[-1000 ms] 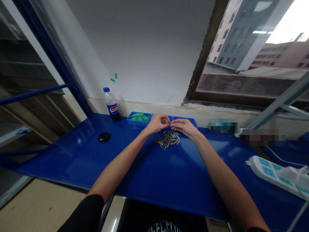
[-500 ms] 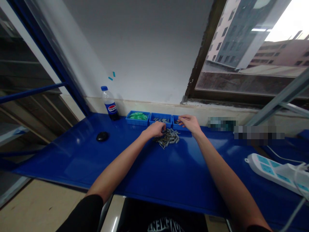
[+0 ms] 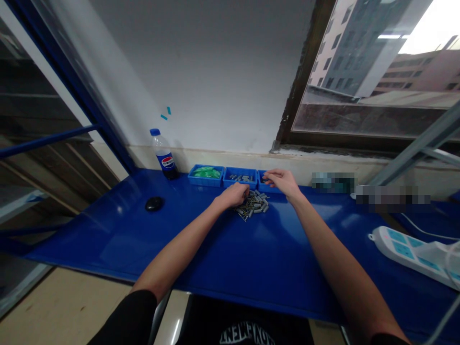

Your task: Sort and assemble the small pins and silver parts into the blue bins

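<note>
A loose pile of grey metal cylinders and thin screws (image 3: 257, 205) lies on the blue table (image 3: 230, 258). My left hand (image 3: 235, 194) is at the upper left of this pile, its fingers curled down into it; their tips are hidden. Over the right blue bin (image 3: 275, 189) is my right hand (image 3: 283, 182), with thumb and fingers drawn together at the bin's left part. Whatever sits between those fingertips is too small to make out. The middle blue bin (image 3: 239, 184) contains small grey metal pieces. Green packets (image 3: 206, 172) fill the left blue bin (image 3: 204, 181).
A cola bottle (image 3: 166, 155) stands by the wall, left of the bins. Nearer on the left lies a black rounded object (image 3: 154, 203). A white power strip (image 3: 409, 251) with cables occupies the right side. Blurred-out items (image 3: 334, 182) are along the back right.
My left hand has shifted slightly and its fingers now reach lower at the pile. My right hand stays over the right bin, almost unmoved. The view has turned slightly.
</note>
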`<state>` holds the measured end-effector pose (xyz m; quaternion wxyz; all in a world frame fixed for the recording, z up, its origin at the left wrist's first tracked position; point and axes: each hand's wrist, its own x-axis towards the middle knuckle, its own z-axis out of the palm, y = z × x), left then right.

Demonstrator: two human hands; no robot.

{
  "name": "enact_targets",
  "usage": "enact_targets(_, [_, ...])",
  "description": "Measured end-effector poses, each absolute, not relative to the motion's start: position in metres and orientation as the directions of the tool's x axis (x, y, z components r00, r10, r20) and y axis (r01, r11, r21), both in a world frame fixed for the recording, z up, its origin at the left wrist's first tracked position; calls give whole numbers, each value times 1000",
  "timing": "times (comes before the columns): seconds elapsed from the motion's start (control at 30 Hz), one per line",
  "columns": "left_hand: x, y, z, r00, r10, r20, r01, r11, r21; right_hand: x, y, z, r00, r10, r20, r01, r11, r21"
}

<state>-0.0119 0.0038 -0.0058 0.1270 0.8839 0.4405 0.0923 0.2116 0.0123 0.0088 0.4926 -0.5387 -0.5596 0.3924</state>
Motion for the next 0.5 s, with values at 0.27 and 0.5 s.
enact_targets(0.27, [-17, 7, -3, 576, 817, -10, 793, -556, 250, 210, 10, 12, 66, 992, 111, 201, 95, -975])
enact_targets(0.5, [-27, 10, 11, 625, 780, 38, 717, -592, 367, 207, 8, 14, 39, 993, 110, 205, 100, -974])
